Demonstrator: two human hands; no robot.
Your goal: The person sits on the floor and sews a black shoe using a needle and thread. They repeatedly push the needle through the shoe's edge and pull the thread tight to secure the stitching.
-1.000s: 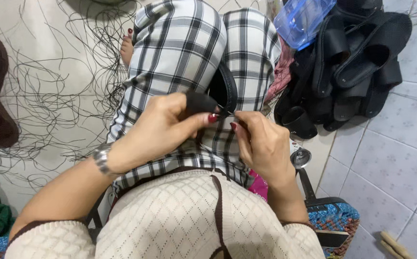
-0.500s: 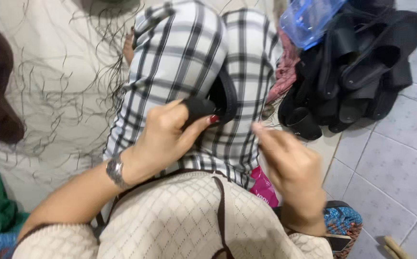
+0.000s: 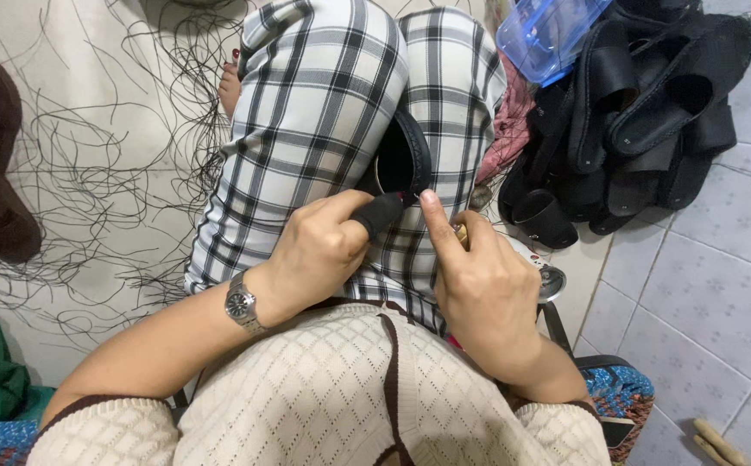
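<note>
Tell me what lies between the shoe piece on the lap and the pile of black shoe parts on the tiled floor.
In the head view, between the black shoe piece and the pile of black shoe parts come the checked trouser leg and a crumpled pinkish-red cloth.

Left hand (image 3: pixel 319 250) pinches the black shoe piece (image 3: pixel 397 173) wedged between the plaid knees (image 3: pixel 324 112). Right hand (image 3: pixel 479 285) sits just at 3 o'clock, forefinger touching it. Shoe pile (image 3: pixel 643 112) at 2 o'clock, loose threads (image 3: pixel 108 173) at 9.

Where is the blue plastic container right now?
In the head view, the blue plastic container sits at the top right, atop the pile of black shoe pieces.
</note>
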